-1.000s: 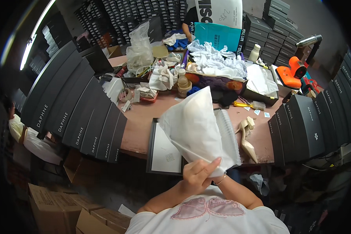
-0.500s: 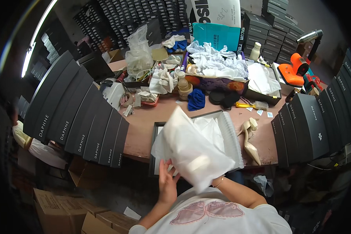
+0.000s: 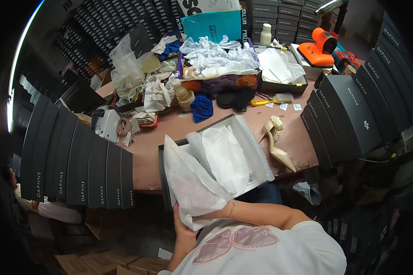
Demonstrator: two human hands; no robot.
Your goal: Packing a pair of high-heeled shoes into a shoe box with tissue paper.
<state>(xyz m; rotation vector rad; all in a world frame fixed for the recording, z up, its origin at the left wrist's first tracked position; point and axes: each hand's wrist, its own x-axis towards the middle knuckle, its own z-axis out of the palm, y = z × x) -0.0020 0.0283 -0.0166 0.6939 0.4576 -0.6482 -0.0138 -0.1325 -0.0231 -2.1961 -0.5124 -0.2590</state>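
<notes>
A white paper-wrapped bundle (image 3: 188,183) slants over the left side of an open dark shoebox (image 3: 166,187) at the table's front edge. My left hand (image 3: 183,225) is closed on its lower left edge, the thumb and fingers partly behind the paper. My right hand (image 3: 221,211) reaches across from the right and holds the bundle's lower end; its fingers are hidden under the paper. What is inside the bundle cannot be seen. In the box lie white tissue paper (image 3: 225,156) and a translucent padded liner (image 3: 257,153). A beige high-heeled shoe (image 3: 280,153) lies right of the box.
Dark shoebox stacks flank the table on the left (image 3: 82,160) and right (image 3: 342,117). Behind the open box are a blue cloth (image 3: 202,109), a yellow-handled brush (image 3: 266,101), a bin of white crumpled paper (image 3: 220,59) and an orange device (image 3: 317,51). Cardboard cartons (image 3: 96,263) stand below left.
The paper bundle has come down and left, uncovering more of the box's inside. My right hand has moved left across my body with it, near my left hand. The view has shifted.
</notes>
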